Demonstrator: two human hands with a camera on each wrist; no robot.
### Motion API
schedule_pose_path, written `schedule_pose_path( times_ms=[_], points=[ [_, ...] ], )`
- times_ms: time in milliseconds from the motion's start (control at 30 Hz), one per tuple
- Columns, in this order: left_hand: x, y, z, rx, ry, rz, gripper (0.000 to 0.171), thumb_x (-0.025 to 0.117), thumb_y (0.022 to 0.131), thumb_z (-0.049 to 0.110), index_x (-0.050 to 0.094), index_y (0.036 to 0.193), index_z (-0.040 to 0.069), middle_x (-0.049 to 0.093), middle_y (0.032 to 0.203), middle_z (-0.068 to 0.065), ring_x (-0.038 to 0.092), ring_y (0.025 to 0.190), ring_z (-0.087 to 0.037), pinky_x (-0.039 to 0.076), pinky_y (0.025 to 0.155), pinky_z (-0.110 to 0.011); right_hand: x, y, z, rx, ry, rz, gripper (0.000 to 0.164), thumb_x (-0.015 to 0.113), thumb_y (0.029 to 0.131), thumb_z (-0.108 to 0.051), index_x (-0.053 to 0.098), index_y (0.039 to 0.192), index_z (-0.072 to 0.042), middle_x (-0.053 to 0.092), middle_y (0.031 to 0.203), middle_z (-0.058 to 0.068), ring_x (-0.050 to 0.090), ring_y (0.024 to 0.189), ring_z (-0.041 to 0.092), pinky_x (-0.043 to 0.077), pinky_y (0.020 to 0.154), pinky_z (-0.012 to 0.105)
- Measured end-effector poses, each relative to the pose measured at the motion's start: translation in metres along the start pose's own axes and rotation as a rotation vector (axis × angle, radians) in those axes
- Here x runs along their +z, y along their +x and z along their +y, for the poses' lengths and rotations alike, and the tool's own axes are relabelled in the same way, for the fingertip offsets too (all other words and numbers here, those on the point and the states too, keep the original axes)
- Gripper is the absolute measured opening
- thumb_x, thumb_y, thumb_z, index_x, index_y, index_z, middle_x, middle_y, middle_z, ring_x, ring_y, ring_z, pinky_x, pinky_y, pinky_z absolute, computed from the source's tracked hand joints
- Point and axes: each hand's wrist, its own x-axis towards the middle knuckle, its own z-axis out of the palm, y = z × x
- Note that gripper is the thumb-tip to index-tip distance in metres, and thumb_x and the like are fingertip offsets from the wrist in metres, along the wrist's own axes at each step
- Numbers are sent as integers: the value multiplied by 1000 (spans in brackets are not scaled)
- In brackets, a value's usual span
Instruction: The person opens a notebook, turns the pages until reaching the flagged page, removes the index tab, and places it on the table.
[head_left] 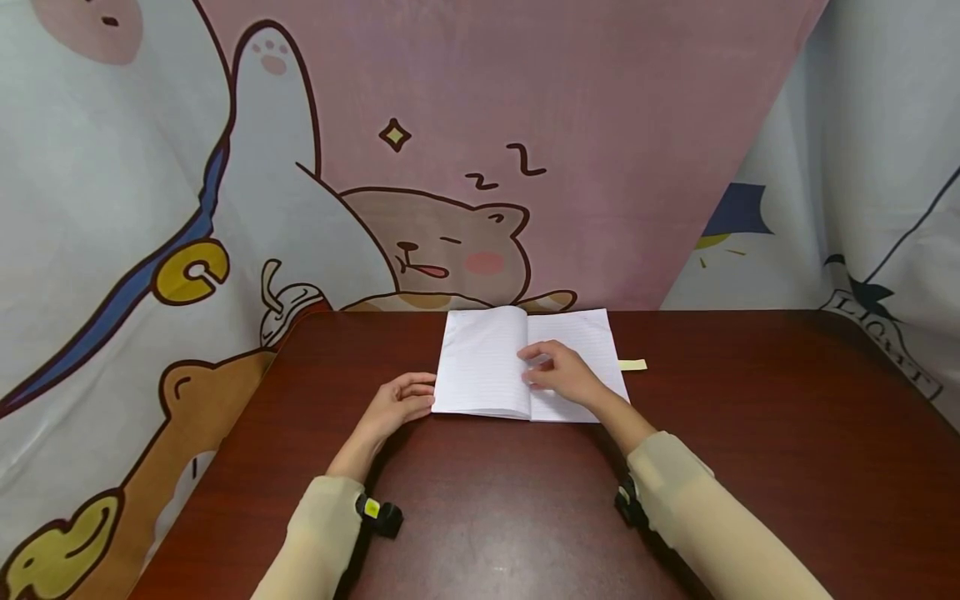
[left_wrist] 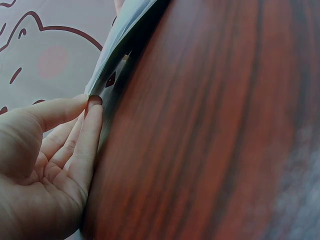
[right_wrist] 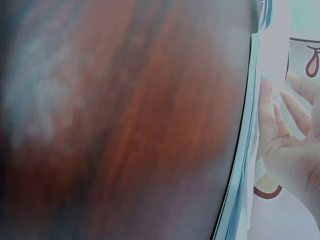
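Observation:
An open notebook point(head_left: 480, 362) with ruled white pages lies at the far side of the table in the head view. My left hand point(head_left: 392, 406) pinches the notebook's left edge near its lower corner; the left wrist view shows the thumb point(left_wrist: 62, 110) and index finger meeting at that edge. Over the inner part of the right page, beside the fold, my right hand point(head_left: 564, 372) lies with its fingers loosely bent and apart. The right wrist view shows its thumb point(right_wrist: 267, 107) against the bright page and nothing held in the hand.
A pale yellow strip point(head_left: 633, 365) sticks out from the notebook's right side. The brown table point(head_left: 487, 508) meets a cartoon-printed cloth point(head_left: 600, 150) along its far edge, just behind the notebook. Dark wrist cameras point(head_left: 388, 518) sit on both sleeves.

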Motion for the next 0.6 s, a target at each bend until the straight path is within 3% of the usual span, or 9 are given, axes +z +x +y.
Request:
schedule_pose_path(
  times_ms=[600],
  points=[
    [0,0,0,10,-5,-4,43,62,96,2,53,137,-4,61,125,-27,66,94,-7,57,83,-22,3,-1,-3,-23,-45,-18,33,69,91,-3,65,120,10,55,126,29,64,105,33,60,77,25]
  ],
)
